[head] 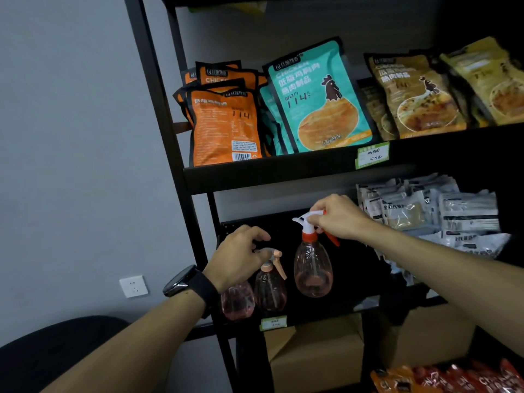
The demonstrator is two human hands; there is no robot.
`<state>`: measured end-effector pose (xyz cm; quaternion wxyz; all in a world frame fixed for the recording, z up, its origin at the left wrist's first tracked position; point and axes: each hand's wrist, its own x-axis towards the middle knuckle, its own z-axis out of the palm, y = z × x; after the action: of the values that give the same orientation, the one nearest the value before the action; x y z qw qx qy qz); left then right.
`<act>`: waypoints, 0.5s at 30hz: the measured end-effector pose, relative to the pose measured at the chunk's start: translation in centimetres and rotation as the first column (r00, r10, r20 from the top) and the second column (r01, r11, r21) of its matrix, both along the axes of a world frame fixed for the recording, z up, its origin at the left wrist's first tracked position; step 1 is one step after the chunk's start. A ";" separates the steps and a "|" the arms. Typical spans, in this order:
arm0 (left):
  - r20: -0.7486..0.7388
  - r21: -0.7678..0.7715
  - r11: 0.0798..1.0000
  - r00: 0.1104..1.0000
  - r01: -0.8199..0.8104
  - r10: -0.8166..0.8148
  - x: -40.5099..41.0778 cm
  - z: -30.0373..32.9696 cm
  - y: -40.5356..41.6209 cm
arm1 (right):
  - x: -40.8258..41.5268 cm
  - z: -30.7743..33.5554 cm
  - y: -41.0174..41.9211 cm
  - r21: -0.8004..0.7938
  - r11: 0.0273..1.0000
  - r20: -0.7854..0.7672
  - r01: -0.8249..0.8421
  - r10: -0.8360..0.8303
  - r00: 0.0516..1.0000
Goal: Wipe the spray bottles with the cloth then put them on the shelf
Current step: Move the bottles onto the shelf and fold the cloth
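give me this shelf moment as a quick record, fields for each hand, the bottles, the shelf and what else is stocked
right hand: grips the white and red spray head of the red-collared bottle, bottle hanging above the shelf floor
left hand: on the head of the peach-trigger bottle, grip unclear
third bottle: standing behind the left wrist
shelf: black metal, bottles on the middle tier
above: orange, teal and brown chicken pouches
right of bottles: white packets
cloth: not in view

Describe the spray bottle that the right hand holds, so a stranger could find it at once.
On the black metal shelf unit, look below the snack pouches. The clear pink plastic spray bottle with the red collar hangs from the right hand. Unlike its two neighbours, it has a white head and is off the shelf.
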<state>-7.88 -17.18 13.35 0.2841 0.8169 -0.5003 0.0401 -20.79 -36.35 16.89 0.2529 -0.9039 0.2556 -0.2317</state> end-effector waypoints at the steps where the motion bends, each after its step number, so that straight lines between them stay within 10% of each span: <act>1: 0.004 0.006 1.000 1.000 -0.003 0.003 0.2 -0.4 -0.1 | 0.4 -0.8 -0.3 0.011 1.000 -0.007 0.007 -0.007 1.000; 15: -0.042 0.020 1.000 0.999 -0.022 0.023 3.2 -3.7 -0.4 | 5.6 -7.9 -1.7 0.089 0.992 -0.074 0.086 -0.080 0.994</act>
<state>-4.66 -17.53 9.62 0.2860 0.8259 -0.4854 0.0211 -15.18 -38.08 9.02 0.2754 -0.8875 0.3120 -0.1981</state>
